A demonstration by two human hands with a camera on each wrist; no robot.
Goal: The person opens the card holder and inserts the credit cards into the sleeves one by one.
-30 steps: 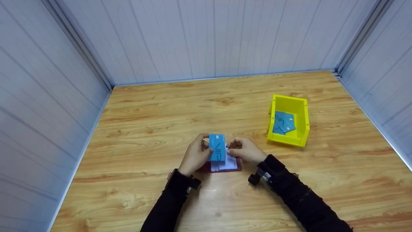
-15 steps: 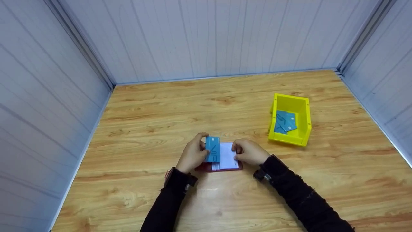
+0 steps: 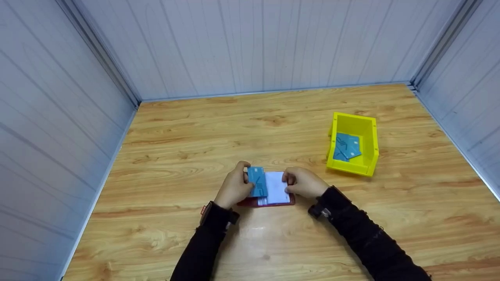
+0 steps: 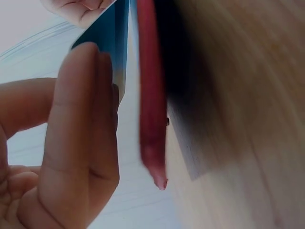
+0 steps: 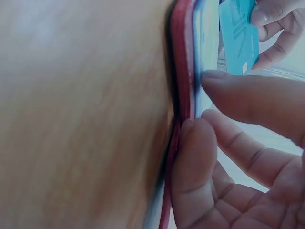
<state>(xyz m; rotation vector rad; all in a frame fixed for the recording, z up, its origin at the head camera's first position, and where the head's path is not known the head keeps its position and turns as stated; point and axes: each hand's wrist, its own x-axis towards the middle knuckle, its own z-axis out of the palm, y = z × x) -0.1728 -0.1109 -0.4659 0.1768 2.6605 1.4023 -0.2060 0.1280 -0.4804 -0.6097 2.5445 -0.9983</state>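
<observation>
The left grip [image 3: 236,185] pinches a blue card [image 3: 257,183] between thumb and fingers, while the right grip [image 3: 306,183] has its bent fingertips against the near edge of a white sheet [image 3: 276,187] lying in a red cover [image 3: 248,202]; whether it pinches that edge or just rests there cannot be told. The work looks partway along: the card is in the left grip, over the cover just below it, and is neither let go nor set down. More blue cards [image 3: 347,145] lie overlapping in a yellow bin [image 3: 349,167], beyond the right grip and farther to its right, and await any handling.

The card is a thin, flat rectangle, seemingly stiff plastic, with dark "VIP" lettering and a pale chip. The cover, smooth and slightly thick at its rim, has a rounded corner beside the right grip; the sheet looks like plain paper. The bin appears to be moulded plastic with a low front. Beneath both grips, the counter [image 3: 175,164] shows streaky wood grain.
</observation>
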